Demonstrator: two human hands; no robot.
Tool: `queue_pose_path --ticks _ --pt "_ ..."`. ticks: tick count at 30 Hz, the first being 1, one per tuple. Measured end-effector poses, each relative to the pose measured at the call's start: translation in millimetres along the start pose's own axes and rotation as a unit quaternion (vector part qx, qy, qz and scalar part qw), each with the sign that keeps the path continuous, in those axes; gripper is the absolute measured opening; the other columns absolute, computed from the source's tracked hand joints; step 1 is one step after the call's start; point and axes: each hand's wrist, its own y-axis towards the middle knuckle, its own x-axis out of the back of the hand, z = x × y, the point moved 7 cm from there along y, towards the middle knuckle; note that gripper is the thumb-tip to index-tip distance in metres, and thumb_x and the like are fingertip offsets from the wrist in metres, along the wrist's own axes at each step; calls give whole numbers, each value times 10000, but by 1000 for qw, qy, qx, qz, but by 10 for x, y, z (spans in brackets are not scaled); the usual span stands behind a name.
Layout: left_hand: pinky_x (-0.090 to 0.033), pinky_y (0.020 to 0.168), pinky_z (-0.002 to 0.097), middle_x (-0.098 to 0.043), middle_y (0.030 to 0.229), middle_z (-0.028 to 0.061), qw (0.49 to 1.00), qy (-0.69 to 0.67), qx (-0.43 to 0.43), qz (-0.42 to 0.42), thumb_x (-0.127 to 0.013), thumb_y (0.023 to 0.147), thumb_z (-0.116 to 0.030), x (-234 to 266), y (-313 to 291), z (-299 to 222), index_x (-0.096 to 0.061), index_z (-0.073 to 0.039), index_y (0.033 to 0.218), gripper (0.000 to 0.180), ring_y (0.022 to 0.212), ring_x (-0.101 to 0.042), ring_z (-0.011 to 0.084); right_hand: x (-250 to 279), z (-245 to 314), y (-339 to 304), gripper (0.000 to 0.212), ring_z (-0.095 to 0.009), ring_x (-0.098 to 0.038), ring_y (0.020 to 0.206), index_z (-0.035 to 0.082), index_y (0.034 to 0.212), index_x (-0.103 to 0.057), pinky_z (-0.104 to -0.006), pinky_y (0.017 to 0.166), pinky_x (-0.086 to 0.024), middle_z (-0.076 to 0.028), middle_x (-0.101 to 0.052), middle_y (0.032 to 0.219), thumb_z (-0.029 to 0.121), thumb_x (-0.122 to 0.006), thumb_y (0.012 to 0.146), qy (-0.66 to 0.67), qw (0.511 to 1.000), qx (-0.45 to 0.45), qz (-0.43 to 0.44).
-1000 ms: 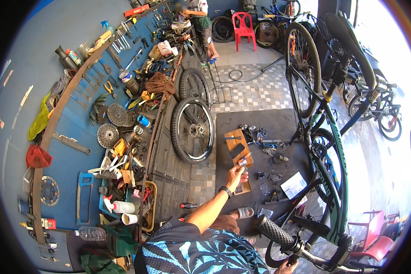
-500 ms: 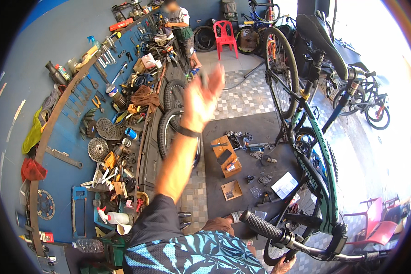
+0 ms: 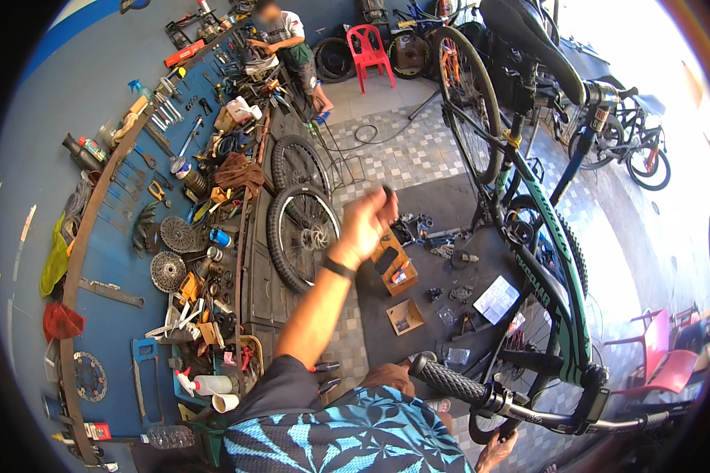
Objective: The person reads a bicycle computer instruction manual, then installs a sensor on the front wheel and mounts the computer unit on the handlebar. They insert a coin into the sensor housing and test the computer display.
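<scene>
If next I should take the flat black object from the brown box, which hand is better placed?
The left hand, probably: outstretched near the brown box, though it seems to hold a small dark thing. The right hand is low, near the handlebar.

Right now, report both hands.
Left hand: closed, holding a small dark object.
Right hand: at a black bike part; grip open or closed, cannot be told.

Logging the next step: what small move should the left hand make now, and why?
Probably bring the left hand toward the handlebar grip: it's raised well away from there, a small dark thing seemingly at its fingertips, while the right hand is low, near the grip.
</scene>
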Motion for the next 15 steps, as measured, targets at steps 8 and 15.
queue_pose_path --ticks 8,15 --pt "-651 725 370 -733 901 105 914 32 405 3 -600 1066 -158 1001 -1592 3523 -672 -66 1022 125 806 -742 222 -393 -728 -70 674 -337 -690 1244 -15 1468 -567 -452 1060 -523 -209 -706 1350 230 -839 902 -55 996 -56 45" --pt "-601 633 348 -679 845 61 818 83 564 -81 -644 1031 -228 526 -2941 5005 -699 -72 1005 167 683 -657 175 -62 -188 89 909 -298 -609 1327 65 1549 -479 -456 1114 -479 -151 -611 1459 317 -940 807 94 993 18 63"
